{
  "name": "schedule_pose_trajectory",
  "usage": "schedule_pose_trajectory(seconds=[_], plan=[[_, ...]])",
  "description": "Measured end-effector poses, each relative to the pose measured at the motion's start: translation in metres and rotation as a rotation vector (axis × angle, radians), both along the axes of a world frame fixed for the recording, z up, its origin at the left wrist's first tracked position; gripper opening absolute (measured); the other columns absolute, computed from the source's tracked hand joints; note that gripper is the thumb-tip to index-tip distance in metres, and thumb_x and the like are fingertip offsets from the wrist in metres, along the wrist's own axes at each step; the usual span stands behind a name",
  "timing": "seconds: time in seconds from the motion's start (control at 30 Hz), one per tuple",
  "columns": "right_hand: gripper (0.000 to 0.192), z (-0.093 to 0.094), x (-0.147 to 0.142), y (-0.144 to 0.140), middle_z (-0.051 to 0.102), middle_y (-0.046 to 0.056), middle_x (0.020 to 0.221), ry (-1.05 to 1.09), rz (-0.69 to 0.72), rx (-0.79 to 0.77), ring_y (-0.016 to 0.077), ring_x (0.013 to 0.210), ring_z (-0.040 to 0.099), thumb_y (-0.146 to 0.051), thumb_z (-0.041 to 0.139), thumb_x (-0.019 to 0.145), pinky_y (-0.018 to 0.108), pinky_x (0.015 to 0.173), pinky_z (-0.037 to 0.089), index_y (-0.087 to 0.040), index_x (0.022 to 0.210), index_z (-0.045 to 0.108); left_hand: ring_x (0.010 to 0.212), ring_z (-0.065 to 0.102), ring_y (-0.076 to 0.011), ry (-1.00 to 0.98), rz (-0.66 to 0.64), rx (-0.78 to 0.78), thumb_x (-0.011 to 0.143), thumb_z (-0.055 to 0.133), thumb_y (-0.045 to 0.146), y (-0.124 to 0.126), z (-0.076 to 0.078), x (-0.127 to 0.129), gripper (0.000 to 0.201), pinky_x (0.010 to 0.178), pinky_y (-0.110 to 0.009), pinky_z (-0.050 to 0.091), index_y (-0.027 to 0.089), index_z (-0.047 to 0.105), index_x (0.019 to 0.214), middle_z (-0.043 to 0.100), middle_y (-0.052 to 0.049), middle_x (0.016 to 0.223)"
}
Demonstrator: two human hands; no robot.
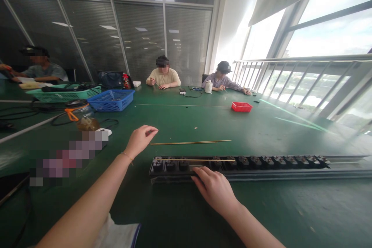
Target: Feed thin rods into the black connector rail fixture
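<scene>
A long black channel (261,177) lies across the table in front of me, with a row of black block-like parts (243,161) in it. A thin brass-coloured rod (203,160) rests along the tops of the parts at its left end. My right hand (215,188) grips the channel's near edge, thumb and fingers bent around it, at a gap in the row. Raised beyond the channel's left end is my left hand (142,138), its fingers pinched together; anything between them is too small to make out. Two more brass-coloured rods (188,142) lie on the table to its right.
On the left stand a jar with an orange strap (83,116), a blue basket (114,100) and a green basket (65,93). A small red basket (241,107) sits farther back. Two people work across the green table (279,209), another at far left. A railing (302,81) runs along the right.
</scene>
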State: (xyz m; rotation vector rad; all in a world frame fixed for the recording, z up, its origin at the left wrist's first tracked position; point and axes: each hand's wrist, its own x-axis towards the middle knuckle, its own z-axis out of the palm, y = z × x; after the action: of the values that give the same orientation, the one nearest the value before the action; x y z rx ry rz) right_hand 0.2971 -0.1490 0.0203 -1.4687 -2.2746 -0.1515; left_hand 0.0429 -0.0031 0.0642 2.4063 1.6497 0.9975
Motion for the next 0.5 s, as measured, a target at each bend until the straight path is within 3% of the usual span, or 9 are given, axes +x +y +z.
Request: schedule_pose_trajectory(seconds=[0.13, 0.2, 0.27, 0.37, 0.5], plan=[[0.026, -0.001, 0.000, 0.001, 0.061, 0.003, 0.092, 0.004, 0.007, -0.005, 0.0124, 0.069, 0.058, -0.028, 0.034, 0.089, 0.023, 0.056, 0.039, -0.020, 0.103, 0.054, 0.072, 0.057, -0.0147, 0.118, -0.268, -0.299, 0.074, 0.047, 0.048, -0.029, 0.043, 0.013, 0.034, 0.063, -0.022, 0.041, 0.021, 0.066, 0.084, 0.066, -0.001, 0.083], [0.026, -0.001, 0.000, 0.001, 0.061, 0.003, 0.092, 0.005, 0.006, -0.006, 0.0122, 0.069, 0.058, -0.029, 0.034, 0.088, 0.022, 0.056, 0.039, -0.020, 0.103, 0.054, 0.070, 0.058, -0.0136, 0.222, -0.415, -0.468, 0.071, 0.051, 0.046, -0.044, 0.053, 0.020, 0.031, 0.061, -0.020, 0.041, 0.022, 0.067, 0.083, 0.066, 0.000, 0.080], [0.026, -0.001, 0.000, 0.001, 0.061, 0.003, 0.091, 0.006, -0.002, -0.006, 0.0117, 0.067, 0.058, -0.029, 0.034, 0.088, 0.022, 0.056, 0.039, -0.020, 0.103, 0.054, 0.067, 0.058, -0.0127, 0.295, -0.482, -0.559, 0.070, 0.053, 0.043, -0.054, 0.055, 0.026, 0.027, 0.059, -0.019, 0.039, 0.022, 0.067, 0.081, 0.067, 0.001, 0.077], [0.026, 0.000, 0.000, 0.001, 0.062, 0.003, 0.090, 0.002, -0.003, -0.003, 0.0116, 0.066, 0.058, -0.029, 0.034, 0.089, 0.022, 0.055, 0.038, -0.021, 0.103, 0.054, 0.063, 0.057, -0.0118, 0.304, -0.476, -0.559, 0.071, 0.052, 0.038, -0.057, 0.052, 0.031, 0.024, 0.056, -0.019, 0.038, 0.020, 0.067, 0.077, 0.066, 0.001, 0.072], [0.026, 0.000, 0.000, 0.001, 0.062, 0.003, 0.089, 0.000, -0.005, 0.009, 0.0113, 0.065, 0.058, -0.029, 0.034, 0.089, 0.022, 0.054, 0.038, -0.020, 0.103, 0.055, 0.068, 0.057, -0.0128, 0.185, -0.390, -0.377, 0.074, 0.049, 0.039, -0.043, 0.047, 0.027, 0.026, 0.061, -0.020, 0.040, 0.020, 0.065, 0.078, 0.066, 0.000, 0.076]])
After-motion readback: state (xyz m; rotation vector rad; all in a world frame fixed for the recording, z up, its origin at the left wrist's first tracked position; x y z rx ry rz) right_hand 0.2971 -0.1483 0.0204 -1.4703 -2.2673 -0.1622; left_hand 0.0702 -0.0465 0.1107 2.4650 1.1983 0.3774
